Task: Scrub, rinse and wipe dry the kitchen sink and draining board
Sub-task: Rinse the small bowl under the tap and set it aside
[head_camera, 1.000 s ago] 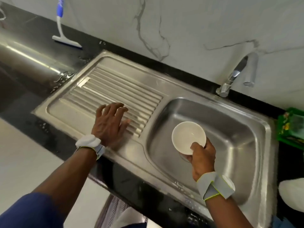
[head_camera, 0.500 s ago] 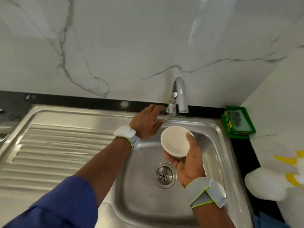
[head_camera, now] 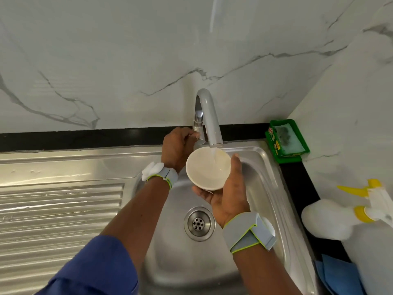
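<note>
Hands diverge: left hand (head_camera: pixel 178 146) grips tap (head_camera: pixel 208 116), right hand (head_camera: pixel 230 198) cups bowl (head_camera: pixel 203 174) palm-up.

blue sleeve (head_camera: pixel 93 267) on left arm; grey lime-edged wristbands (head_camera: pixel 248 233) on both wrists.

A kitchen sink corner.
A steel sink (head_camera: pixel 262 159) and ribbed draining board (head_camera: pixel 59 209) are sitting in a black counter (head_camera: pixel 85 138) below a marbled wall (head_camera: pixel 127 60); the tap (head_camera: pixel 209 116) is running, a spray bottle (head_camera: pixel 327 220) standing by.
</note>
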Motion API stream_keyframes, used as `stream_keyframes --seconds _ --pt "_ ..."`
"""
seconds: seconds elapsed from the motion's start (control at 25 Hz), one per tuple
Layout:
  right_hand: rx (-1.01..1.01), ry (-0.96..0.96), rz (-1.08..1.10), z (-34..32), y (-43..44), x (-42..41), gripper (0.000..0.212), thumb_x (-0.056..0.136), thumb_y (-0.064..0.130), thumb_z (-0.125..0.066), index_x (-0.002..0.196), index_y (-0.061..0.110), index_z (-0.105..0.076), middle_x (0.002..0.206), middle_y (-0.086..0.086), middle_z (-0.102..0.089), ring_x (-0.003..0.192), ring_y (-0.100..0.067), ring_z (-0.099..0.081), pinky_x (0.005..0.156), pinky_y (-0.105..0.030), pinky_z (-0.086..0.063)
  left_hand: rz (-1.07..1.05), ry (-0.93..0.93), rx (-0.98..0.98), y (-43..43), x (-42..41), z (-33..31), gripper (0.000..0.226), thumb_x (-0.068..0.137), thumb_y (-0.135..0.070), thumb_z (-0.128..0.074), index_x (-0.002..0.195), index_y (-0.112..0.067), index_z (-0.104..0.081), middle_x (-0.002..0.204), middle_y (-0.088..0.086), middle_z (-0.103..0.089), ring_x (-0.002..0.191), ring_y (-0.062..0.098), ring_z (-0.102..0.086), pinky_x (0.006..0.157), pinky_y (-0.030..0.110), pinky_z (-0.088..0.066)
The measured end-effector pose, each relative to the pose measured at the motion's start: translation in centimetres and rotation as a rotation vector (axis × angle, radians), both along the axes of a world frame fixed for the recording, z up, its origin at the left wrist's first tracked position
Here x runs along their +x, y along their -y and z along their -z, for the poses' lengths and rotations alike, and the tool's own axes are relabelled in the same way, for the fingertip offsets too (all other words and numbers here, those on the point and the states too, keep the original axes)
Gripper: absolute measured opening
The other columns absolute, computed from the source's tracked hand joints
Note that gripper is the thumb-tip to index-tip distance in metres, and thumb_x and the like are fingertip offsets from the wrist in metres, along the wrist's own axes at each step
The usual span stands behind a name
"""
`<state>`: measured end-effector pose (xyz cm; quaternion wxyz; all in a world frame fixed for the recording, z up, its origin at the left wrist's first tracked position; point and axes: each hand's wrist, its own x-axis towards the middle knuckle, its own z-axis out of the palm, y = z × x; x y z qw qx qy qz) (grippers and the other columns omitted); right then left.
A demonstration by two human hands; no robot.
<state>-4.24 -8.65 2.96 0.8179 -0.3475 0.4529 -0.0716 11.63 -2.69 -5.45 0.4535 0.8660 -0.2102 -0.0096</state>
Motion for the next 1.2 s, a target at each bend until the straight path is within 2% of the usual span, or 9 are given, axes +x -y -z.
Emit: stream_keyframes --seconds 0.12,0.32,0.44,0.52,0.64,0.76,0.92,1.2 --pt "-0.008 -0.025 -0.005 0.3 -0.2 0.2 0.061 0.094 0.068 -0.043 0.134 0.024 -0.054 0.115 -0.014 -0.069 0.088 -0.029 -0.07 0.054 -0.036 -0.058 -0.116 -0.184 -0.085 -0.4 -0.4 1.5 0.02 0.097 -0.035 -0.067 0.092 -0.018 -0.076 0.083 0.003 -0.072 0.076 0.02 -0.065 0.071 0.03 -0.05" --pt "-0.004 -0.022 0.002 1.1 0.0 0.0 0.062 0.094 0.068 -0.042 0.135 0.024 -0.053 0.113 -0.015 -0.069 0.086 -0.03 -0.071 0.055 -0.037 -0.058 -0.178 -0.28 -0.142 0.0 -0.7 2.1 0.024 0.1 -0.034 -0.065 0.091 -0.014 -0.073 0.068 -0.003 -0.068 0.055 0.0 -0.06 0.053 0.007 -0.038" --pt "0.005 -0.008 -0.009 1.4 -0.1 0.0 0.062 0.095 0.068 -0.041 0.135 0.023 -0.054 0.107 -0.014 -0.072 0.08 -0.028 -0.072 0.055 -0.037 -0.057 -0.179 -0.316 -0.143 0.2 -0.8 2.4 0.026 0.101 -0.037 -0.062 0.085 -0.018 -0.068 0.068 -0.004 -0.068 0.055 -0.003 -0.06 0.056 0.016 -0.042" --pt "0.011 0.005 -0.019 1.8 -0.2 -0.1 0.06 0.096 0.067 -0.039 0.133 0.023 -0.055 0.099 -0.011 -0.074 0.077 -0.026 -0.073 0.056 -0.037 -0.058 -0.18 -0.342 -0.139 0.3 -0.6 2.8 0.029 0.101 -0.041 -0.06 0.079 -0.021 -0.066 0.068 -0.004 -0.068 0.058 0.004 -0.059 0.061 0.026 -0.045" --pt "0.014 0.038 -0.027 2.3 -0.3 -0.3 0.06 0.096 0.067 -0.037 0.133 0.023 -0.056 0.095 -0.009 -0.075 0.079 -0.027 -0.074 0.059 -0.038 -0.058 -0.16 -0.391 -0.153 0.4 -0.5 2.9 0.035 0.103 -0.043 -0.058 0.08 -0.017 -0.066 0.069 -0.002 -0.068 0.061 0.012 -0.06 0.061 0.027 -0.044" --pt "0.02 0.05 -0.03 2.6 -0.5 -0.3 0.06 0.097 0.066 -0.036 0.133 0.023 -0.056 0.099 -0.012 -0.075 0.083 -0.03 -0.072 0.058 -0.038 -0.058 -0.132 -0.414 -0.169 0.3 -0.4 3.0 0.04 0.105 -0.041 -0.055 0.079 -0.013 -0.066 0.067 -0.002 -0.067 0.059 0.012 -0.059 0.061 0.026 -0.044" --pt "0.022 0.057 -0.041 2.9 -0.6 -0.1 0.061 0.096 0.066 -0.036 0.135 0.022 -0.055 0.104 -0.012 -0.074 0.084 -0.029 -0.073 0.058 -0.038 -0.058 -0.121 -0.448 -0.203 0.4 -0.5 3.1 0.041 0.106 -0.04 -0.054 0.073 -0.016 -0.061 0.064 -0.003 -0.064 0.058 0.013 -0.057 0.063 0.029 -0.046" --pt "0.038 0.065 -0.046 3.2 -0.3 0.2 0.062 0.096 0.066 -0.038 0.136 0.022 -0.054 0.112 -0.015 -0.072 0.089 -0.032 -0.072 0.061 -0.04 -0.059 -0.143 -0.423 -0.176 0.3 -0.4 3.2 0.044 0.104 -0.044 -0.055 0.068 -0.018 -0.058 0.064 0.0 -0.064 0.062 0.021 -0.059 0.071 0.044 -0.056"
